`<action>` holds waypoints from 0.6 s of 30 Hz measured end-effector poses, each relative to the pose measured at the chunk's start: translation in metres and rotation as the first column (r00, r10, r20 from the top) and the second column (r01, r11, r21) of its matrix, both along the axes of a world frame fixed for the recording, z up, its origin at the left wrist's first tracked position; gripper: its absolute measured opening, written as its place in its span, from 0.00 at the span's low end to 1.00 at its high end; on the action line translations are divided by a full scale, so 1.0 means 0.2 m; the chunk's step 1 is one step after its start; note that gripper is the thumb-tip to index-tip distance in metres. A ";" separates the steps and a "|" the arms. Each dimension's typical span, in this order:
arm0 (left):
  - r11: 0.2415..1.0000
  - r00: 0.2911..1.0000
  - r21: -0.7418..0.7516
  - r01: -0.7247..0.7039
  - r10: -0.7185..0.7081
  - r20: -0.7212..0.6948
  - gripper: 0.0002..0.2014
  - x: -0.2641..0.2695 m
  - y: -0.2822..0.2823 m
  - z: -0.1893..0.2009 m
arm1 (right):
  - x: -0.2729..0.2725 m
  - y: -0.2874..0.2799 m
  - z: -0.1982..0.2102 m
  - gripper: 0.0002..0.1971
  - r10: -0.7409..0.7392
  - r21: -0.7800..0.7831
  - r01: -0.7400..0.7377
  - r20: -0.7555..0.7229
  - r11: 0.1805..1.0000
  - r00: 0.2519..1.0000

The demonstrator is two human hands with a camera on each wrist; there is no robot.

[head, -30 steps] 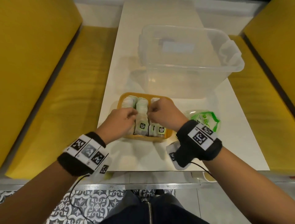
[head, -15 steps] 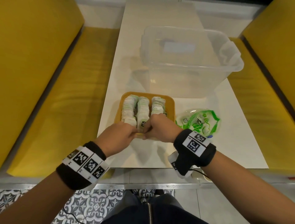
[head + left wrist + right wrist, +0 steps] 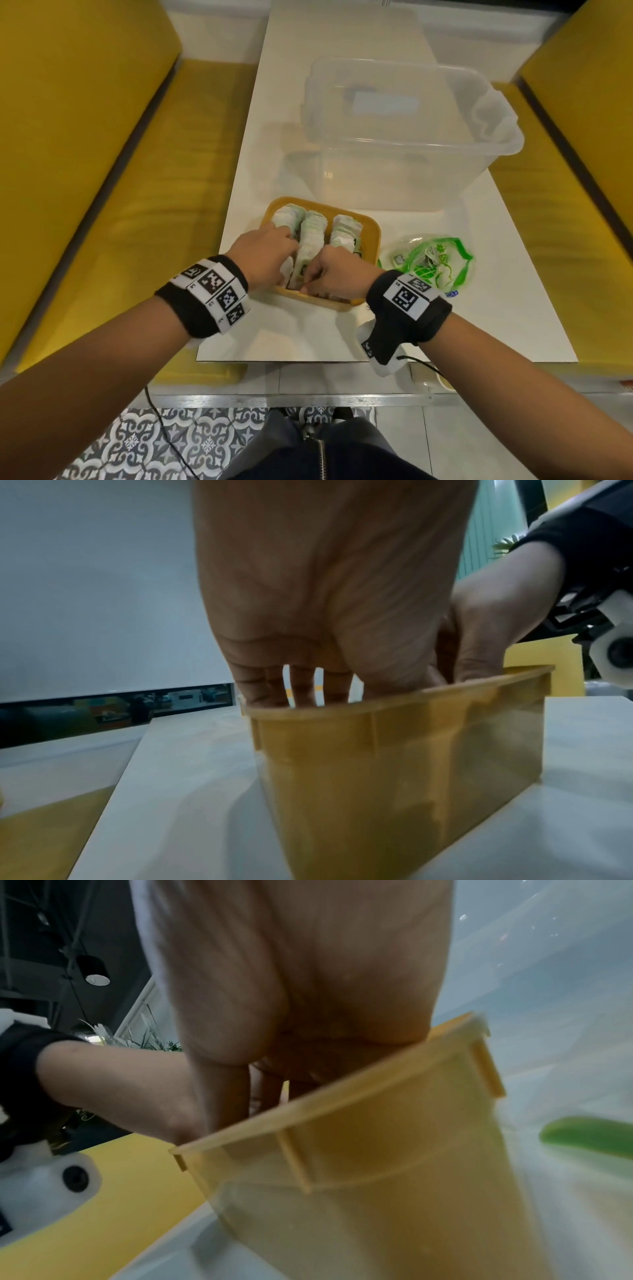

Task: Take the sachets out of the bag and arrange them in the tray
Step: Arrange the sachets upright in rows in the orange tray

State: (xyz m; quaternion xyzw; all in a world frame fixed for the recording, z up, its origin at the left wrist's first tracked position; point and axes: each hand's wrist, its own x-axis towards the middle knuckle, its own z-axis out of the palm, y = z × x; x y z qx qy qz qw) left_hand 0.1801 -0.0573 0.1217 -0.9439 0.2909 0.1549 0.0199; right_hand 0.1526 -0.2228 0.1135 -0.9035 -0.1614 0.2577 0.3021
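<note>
Reaching into the tray [image 3: 371, 233] with both hands, we have the left hand [image 3: 263, 255] dipped among the sachets [image 3: 313, 233] at the left row and the right hand [image 3: 337, 274] at the near end of the middle row. Whether either hand clamps a sachet we cannot tell (the fingers sink below the rim in both wrist views). Sachets stand in three rows. Just right of the tray lies the bag [image 3: 435, 262]; a clear tub [image 3: 411, 147] sits behind on the table [image 3: 291, 329].
</note>
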 end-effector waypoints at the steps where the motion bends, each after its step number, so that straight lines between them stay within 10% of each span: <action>1: 1.000 1.000 0.006 -0.001 0.001 -0.007 0.16 0.01 0.00 0.00 | 0.00 0.01 -0.01 0.05 0.009 -0.002 -0.009 0.005 1.000 1.000; 11: 0.996 0.998 -0.090 -0.012 0.017 0.055 0.09 0.03 0.07 -0.02 | 0.02 0.01 -0.04 0.05 0.014 0.003 -0.015 0.155 1.000 0.988; 18: 0.992 0.997 -0.124 0.031 -0.022 0.076 0.08 0.02 0.10 -0.04 | -0.04 0.08 -0.02 0.17 0.135 -0.030 -0.135 -0.002 0.990 0.991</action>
